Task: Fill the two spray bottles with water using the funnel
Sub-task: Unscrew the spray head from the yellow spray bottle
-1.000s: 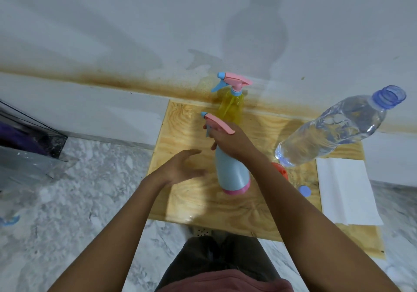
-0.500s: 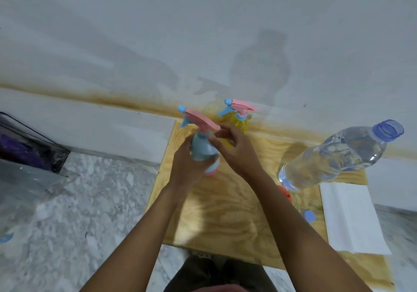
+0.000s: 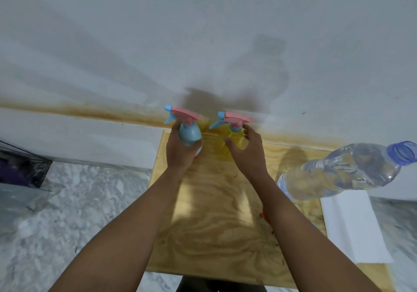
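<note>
A blue spray bottle [image 3: 189,131] with a pink trigger head stands at the far left of the wooden board [image 3: 214,224], and my left hand [image 3: 179,150] is wrapped around its body. Right beside it stands a yellow spray bottle [image 3: 234,137] with the same pink head. My right hand [image 3: 247,150] hovers at the yellow bottle with fingers spread, touching or nearly touching it. A large clear water bottle [image 3: 345,170], uncapped, stands at the right of the board. A sliver of something red [image 3: 262,216] shows behind my right forearm; the funnel is otherwise hidden.
A white folded paper towel [image 3: 352,226] lies on the board's right side. The board rests on a marble floor [image 3: 79,212] against a white wall with a brown stain line. A dark plastic-wrapped object [image 3: 20,170] sits at the far left.
The blue spray bottle has been carried from the middle of the board to the far edge beside the yellow one. My right hand left it and moved over to the yellow bottle.
</note>
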The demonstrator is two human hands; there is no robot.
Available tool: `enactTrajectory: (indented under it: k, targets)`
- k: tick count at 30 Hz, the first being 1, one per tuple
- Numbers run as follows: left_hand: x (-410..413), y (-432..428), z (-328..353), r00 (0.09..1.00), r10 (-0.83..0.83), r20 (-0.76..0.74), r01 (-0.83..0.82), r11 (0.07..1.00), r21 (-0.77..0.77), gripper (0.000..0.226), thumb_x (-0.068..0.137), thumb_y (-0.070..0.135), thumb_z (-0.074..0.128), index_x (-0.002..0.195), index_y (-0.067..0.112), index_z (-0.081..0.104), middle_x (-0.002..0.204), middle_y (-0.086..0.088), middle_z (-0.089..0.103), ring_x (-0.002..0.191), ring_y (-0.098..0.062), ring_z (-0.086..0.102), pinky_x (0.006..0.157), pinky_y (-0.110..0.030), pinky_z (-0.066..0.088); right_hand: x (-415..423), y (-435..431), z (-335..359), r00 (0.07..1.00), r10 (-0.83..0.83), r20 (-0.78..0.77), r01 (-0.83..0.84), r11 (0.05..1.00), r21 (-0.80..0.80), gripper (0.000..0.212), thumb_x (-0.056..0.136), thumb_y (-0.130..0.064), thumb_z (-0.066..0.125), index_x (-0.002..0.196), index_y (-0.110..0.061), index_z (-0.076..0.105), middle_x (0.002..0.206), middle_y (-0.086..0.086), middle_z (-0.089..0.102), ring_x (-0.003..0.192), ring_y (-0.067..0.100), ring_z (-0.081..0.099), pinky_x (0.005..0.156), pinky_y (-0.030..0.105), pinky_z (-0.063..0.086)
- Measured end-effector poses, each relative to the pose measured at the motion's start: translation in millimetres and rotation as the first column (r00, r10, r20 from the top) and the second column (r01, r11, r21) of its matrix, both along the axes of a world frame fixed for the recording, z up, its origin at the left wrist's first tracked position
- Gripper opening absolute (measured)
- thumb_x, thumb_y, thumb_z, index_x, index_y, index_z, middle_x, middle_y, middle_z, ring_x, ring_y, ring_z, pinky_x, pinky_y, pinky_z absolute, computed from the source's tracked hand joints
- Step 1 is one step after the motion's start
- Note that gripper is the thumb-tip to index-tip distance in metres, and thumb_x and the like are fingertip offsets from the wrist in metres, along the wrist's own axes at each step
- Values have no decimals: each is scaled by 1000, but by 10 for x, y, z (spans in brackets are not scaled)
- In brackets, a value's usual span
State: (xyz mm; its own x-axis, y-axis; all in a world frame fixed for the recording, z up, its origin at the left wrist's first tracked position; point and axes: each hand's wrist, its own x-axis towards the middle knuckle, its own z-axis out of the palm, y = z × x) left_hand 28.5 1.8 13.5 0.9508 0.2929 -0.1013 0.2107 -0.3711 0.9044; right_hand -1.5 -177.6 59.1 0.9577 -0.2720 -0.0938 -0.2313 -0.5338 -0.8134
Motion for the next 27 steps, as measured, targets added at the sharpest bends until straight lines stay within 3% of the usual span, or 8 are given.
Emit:
enactTrajectory:
  k: [4,10,15,17,20,22,24,27]
  targets:
    - [33,-27,-87,999,15,29,-16,1000,17,76,67,24,89,132,18,49,118,7,61,102,-13,58,82,-28,47,73,44,-17,1000,-10,0,10,1000,-10,58,87,-43,70,138,-21,50,133,2,54,118,16,54,89,26,39]
    - [35,-6,-107,1000,11,25,-11,1000,25,89,64,32,91,137,20,43,131,0,58,116,-22,59,91,-40,53,125,73,-7,998,-57,10,57,998,6,44,90,-45,66,127,-24,58,126,-3,58,113,13,56,84,26,37]
    - [-284,-24,-18,999,32,-42,-29,998,58,103,62,41,90,145,18,34,140,-8,47,126,-22,50,91,-32,49,37,12,52,996,-62,60,62,998,-7,34,90,-41,68,117,-22,62,118,-3,64,109,16,58,83,29,41]
    - [-538,-62,-34,1000,-19,10,18,998,60,94,61,46,89,138,18,44,133,-5,52,119,-19,55,91,-34,54,-83,-28,105,993,-66,95,66,998,3,33,88,-40,70,115,-22,64,115,-3,66,108,15,60,87,33,47]
    - [-984,-207,94,980,-196,-21,196,980,17,95,68,42,87,145,17,38,145,2,43,131,-9,43,104,-23,40,-361,-69,223,992,-30,125,29,1000,12,33,85,-42,72,112,-24,66,113,-8,68,108,10,61,92,31,48]
    - [-1197,-333,166,955,-296,30,295,955,42,100,67,51,83,147,15,36,147,0,42,137,-11,40,108,-27,40,-582,-66,313,992,16,128,-18,1000,15,36,83,-46,72,113,-25,68,110,-11,70,106,6,62,91,26,46]
    - [-1331,-448,254,936,-349,41,345,935,82,101,65,60,77,147,16,37,146,0,44,136,-14,43,107,-33,44,-783,-37,398,991,51,125,-55,998,26,37,82,-47,73,112,-25,70,108,-12,71,104,4,62,90,22,46]
    - [-1454,-530,397,947,-317,40,315,948,50,93,66,55,80,143,22,41,137,6,55,127,-11,52,99,-37,50,-1014,17,486,986,52,161,-62,996,57,37,82,-43,75,112,-22,71,105,-10,71,101,3,64,88,20,47]
